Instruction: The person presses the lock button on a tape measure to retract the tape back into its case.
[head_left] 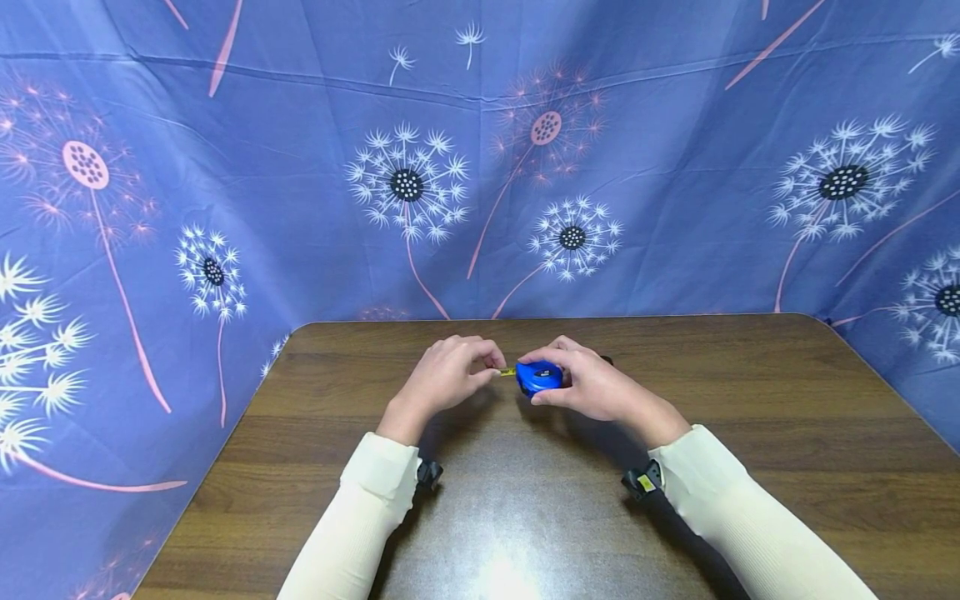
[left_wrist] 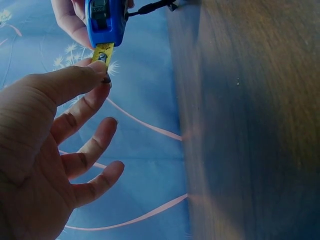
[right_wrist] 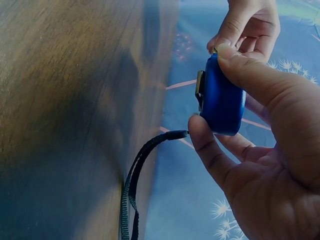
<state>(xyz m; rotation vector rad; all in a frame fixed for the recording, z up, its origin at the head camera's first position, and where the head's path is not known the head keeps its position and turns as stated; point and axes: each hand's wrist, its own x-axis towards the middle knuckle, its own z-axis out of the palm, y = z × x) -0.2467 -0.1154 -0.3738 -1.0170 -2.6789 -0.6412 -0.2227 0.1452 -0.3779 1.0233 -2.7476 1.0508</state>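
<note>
A blue tape measure (head_left: 538,377) is held up over the wooden table by my right hand (head_left: 592,382), with thumb and fingers gripping its case. From its mouth a short length of yellow blade (left_wrist: 103,51) sticks out. My left hand (head_left: 453,372) pinches the end of that blade between thumb and index finger, the other fingers spread loosely in the left wrist view. In the right wrist view a metal belt clip (right_wrist: 200,85) shows on the side of the case, and a black wrist strap (right_wrist: 132,182) hangs from it.
The brown wooden table (head_left: 315,508) spreads beneath both hands. Behind it and at the sides hangs a blue cloth (head_left: 480,183) with dandelion prints. Dark cameras are strapped at both wrists, below pale sleeves (head_left: 367,492).
</note>
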